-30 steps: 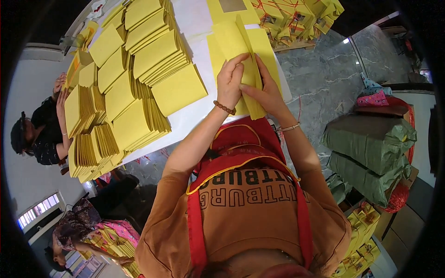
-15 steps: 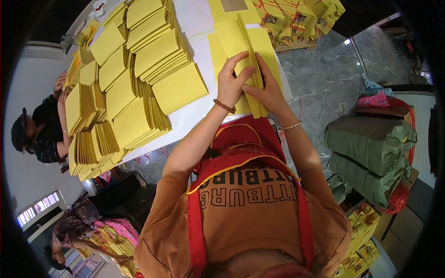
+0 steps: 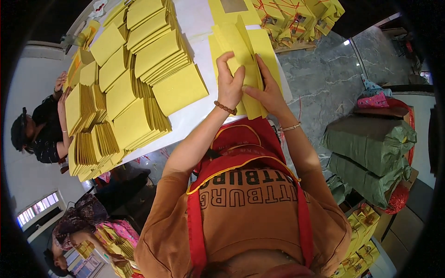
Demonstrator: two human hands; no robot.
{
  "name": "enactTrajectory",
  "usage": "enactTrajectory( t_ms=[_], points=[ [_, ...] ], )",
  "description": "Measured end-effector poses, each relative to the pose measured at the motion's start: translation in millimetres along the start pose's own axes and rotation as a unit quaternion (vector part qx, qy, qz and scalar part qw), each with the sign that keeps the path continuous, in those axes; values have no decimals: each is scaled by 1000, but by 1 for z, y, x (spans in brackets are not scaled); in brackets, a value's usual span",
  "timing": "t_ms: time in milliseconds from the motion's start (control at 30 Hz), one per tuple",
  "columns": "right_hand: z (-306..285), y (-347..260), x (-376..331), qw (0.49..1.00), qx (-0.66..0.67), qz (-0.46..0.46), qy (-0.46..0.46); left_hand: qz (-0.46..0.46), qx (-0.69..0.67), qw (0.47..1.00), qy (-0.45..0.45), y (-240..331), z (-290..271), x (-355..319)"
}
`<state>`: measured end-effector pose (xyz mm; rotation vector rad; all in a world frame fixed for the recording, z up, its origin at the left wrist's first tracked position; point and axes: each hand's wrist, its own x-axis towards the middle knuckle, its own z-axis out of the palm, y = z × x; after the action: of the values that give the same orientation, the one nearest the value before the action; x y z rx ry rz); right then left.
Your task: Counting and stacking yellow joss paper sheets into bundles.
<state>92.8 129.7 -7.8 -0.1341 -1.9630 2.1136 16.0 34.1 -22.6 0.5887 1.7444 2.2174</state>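
Observation:
A creased yellow paper sheet [image 3: 250, 69], its layers fanned at the far end, stands over flat yellow sheets [image 3: 273, 55] at the table's near right. My right hand [image 3: 270, 90] grips its right side, thumb across the near face and fingers along the outer edge. On the left side, my left hand [image 3: 229, 85] touches the paper with thumb and forefinger spread apart; its other fingers are partly hidden. Both wrists wear bracelets. Further left, stacks of folded yellow paper [image 3: 160, 53] lie in overlapping rows.
The white table [image 3: 199, 41] shows between the stacks and my work. Bundles tied with red string [image 3: 296, 18] sit beyond its right corner. Green wrapped packages [image 3: 371, 139] stand on the right. Other people [image 3: 46, 125] work at the left, one [image 3: 81, 227] by more yellow paper.
My left thumb and forefinger have opened wider. The paper's folds have spread, its left flap leaning further left, while my right hand stays nearly in place.

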Motion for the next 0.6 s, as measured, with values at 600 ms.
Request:
enactTrajectory(
  t_ms=[600],
  points=[
    [1,0,0,999,-22,-17,23,-40,-25,998,-46,7,-1,1]
  ],
)
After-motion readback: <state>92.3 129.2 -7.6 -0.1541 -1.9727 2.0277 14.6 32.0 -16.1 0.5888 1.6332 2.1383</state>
